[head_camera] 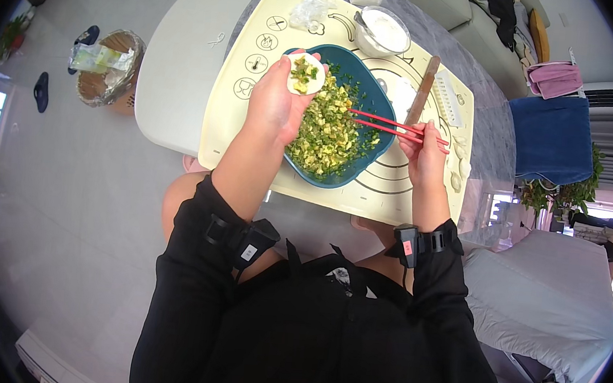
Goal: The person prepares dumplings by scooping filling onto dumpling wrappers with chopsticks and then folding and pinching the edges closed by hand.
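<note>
My left hand (279, 101) holds a round dumpling wrapper (297, 87) over the left edge of a blue bowl. A small heap of egg-and-greens filling (305, 72) lies on the wrapper. The blue bowl (373, 82) holds much more chopped yellow and green filling (330, 133). In my right hand (424, 152) is a pair of red chopsticks (394, 127), their tips at the filling on the bowl's right side. Several folded dumplings (456, 181) sit on the cream silicone mat (224, 129), to the right of my right hand.
A wooden rolling pin (423, 89) and a white ridged plastic piece (446, 97) lie right of the bowl. Behind it stand a clear bowl of white flour (383, 31) and a crumpled plastic bag (312, 9). A lined bin (111, 84) stands on the floor at left.
</note>
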`<move>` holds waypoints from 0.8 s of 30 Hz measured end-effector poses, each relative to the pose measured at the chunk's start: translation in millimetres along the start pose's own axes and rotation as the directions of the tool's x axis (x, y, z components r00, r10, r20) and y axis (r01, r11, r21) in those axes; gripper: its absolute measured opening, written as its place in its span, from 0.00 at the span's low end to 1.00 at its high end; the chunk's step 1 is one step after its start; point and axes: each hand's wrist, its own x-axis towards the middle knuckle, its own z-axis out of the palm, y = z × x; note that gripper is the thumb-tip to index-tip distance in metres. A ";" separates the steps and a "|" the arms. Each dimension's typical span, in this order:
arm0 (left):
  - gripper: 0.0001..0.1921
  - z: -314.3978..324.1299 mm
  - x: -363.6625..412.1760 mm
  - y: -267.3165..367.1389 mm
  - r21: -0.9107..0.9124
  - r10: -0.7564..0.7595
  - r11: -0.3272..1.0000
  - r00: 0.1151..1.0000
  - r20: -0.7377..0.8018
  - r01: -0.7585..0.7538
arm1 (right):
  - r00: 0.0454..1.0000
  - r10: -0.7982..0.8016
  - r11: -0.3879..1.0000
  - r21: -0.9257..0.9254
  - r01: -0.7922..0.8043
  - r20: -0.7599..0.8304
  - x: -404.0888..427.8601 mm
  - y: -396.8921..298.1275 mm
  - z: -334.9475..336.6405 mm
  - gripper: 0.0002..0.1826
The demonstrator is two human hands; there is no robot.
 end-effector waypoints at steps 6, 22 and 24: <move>0.18 -2.2 3.0 -1.5 0.019 0.002 1.000 1.000 0.002 -0.002 | 0.999 0.028 0.993 0.117 -0.030 0.023 0.4 4.9 -6.2 0.16; 0.20 1.0 -11.1 -26.9 -0.011 -0.156 0.988 0.987 -0.027 0.156 | 0.983 -0.101 0.935 0.353 0.042 0.152 -18.8 -35.7 6.9 0.17; 0.17 -0.2 -11.5 -32.0 -0.076 -0.171 0.983 0.985 -0.009 0.169 | 0.977 -0.115 0.941 0.335 0.050 0.178 -19.0 -33.3 11.3 0.17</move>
